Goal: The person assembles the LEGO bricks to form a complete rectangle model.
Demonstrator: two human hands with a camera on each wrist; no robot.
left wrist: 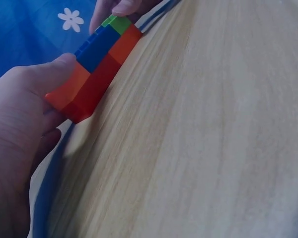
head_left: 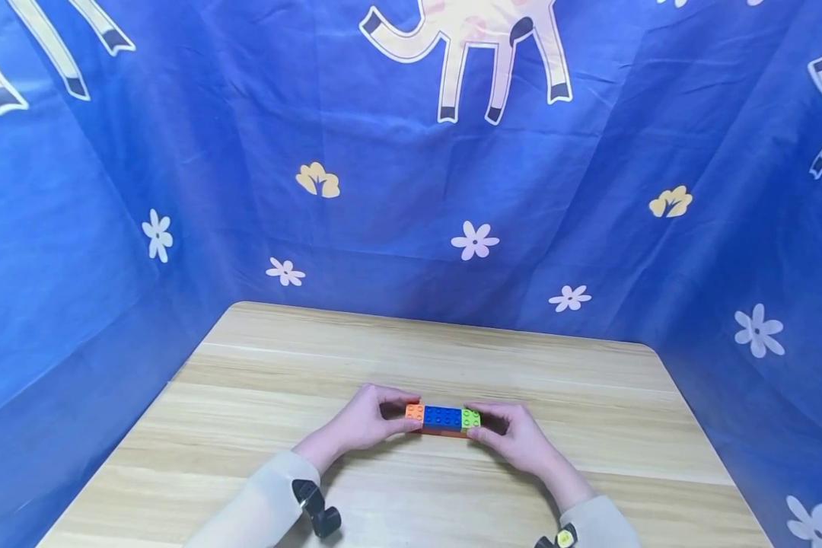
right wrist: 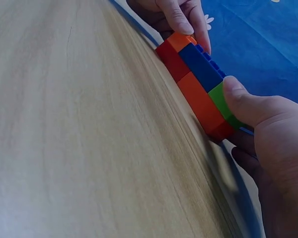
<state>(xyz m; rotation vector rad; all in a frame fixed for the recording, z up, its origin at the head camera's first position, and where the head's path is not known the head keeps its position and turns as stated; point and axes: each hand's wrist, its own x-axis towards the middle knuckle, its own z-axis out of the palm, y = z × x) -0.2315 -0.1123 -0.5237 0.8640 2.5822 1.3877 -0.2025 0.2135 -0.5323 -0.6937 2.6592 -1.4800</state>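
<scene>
A two-layer row of toy building bricks lies lengthwise between both hands. On top, a studded blue brick [head_left: 442, 417] sits between an orange brick [head_left: 414, 412] and a green brick [head_left: 470, 418]. The lower layer has a red brick [left wrist: 95, 88] on the left and a red-orange brick [right wrist: 201, 103] on the right. My left hand [head_left: 364, 418] pinches the orange end, thumb on the near side and fingers behind. At the green end, my right hand [head_left: 520, 435] holds the row the same way. Parts of the fingers are hidden behind the bricks.
The bricks are low over a light wood-grain table [head_left: 411, 487]. A blue curtain [head_left: 397, 228] with white flowers and animal figures surrounds the table's back and sides. Black wrist devices [head_left: 317, 508] sit on the pale sleeves [head_left: 253, 502].
</scene>
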